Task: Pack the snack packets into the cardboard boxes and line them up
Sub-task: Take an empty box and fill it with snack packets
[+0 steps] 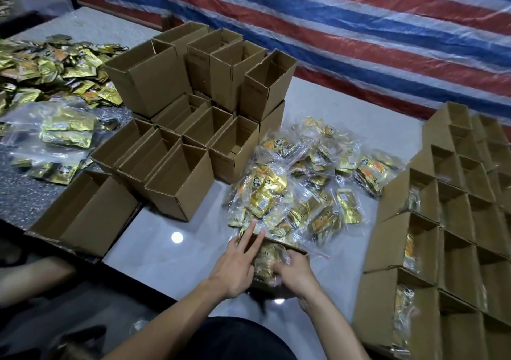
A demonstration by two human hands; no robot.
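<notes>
1. Left fingers point(248, 235) are straight and spread apart. Two of them lie along the left rim of the box point(289, 245), the tips reaching just past it.
2. Right fingers point(277, 269) are bent down onto the bag point(266, 258) of gold snack packets sitting inside that box. It's blurry there, so I can't tell if they grip it or just press on it.
3. Left hand point(235, 268) sits on the box's left side, right hand point(298, 273) on its right, both forearms coming in from the bottom.
4. The box stands open on the white desk point(166, 251), close to the near edge.
5. Just behind the box is a pile point(304, 182) of more clear bags full of gold packets, touching its far rim.
6. Right of that, filled boxes point(420, 229) stand lined up in rows, bags showing in the nearest ones.
7. Behind and to the left, empty boxes point(177, 166) are stacked two layers high, all open on top.
8. Far left there are loose packets point(41, 66) spread out, plus another clear bag of them nearer.
9. A red, white and blue striped tarp point(359, 27) runs across the back.
</notes>
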